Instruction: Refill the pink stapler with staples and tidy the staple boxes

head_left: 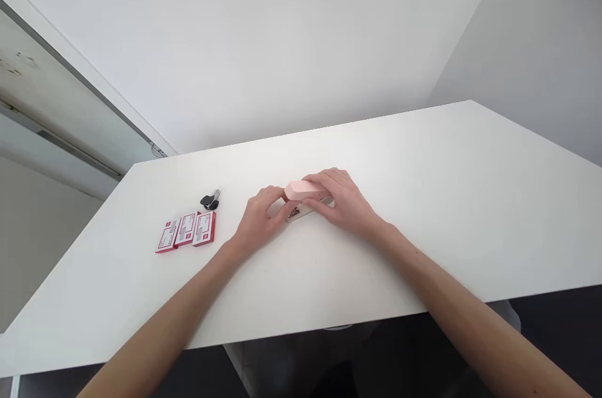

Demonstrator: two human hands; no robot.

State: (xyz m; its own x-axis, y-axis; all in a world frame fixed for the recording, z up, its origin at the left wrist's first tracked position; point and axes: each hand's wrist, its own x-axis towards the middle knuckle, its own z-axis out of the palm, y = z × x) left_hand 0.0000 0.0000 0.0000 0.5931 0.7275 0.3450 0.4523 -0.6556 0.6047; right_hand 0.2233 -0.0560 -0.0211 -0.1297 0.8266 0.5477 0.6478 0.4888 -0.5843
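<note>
A pink stapler [303, 190] with a pale base sits at the middle of the white table [301, 279]. My right hand [345, 204] is wrapped round its right part, fingers over the far side and thumb along the near side. At the stapler's left end, my left hand [261, 216] pinches it between thumb and fingers. A small dark patterned patch shows on the base just right of the left thumb. The fingertips on the far side are partly hidden behind the stapler.
Three red and white small boxes [185, 229] lie side by side on the left of the table. Just behind them is a black and silver staple remover [211, 200]. A white wall [301, 41] rises along the table's far edge.
</note>
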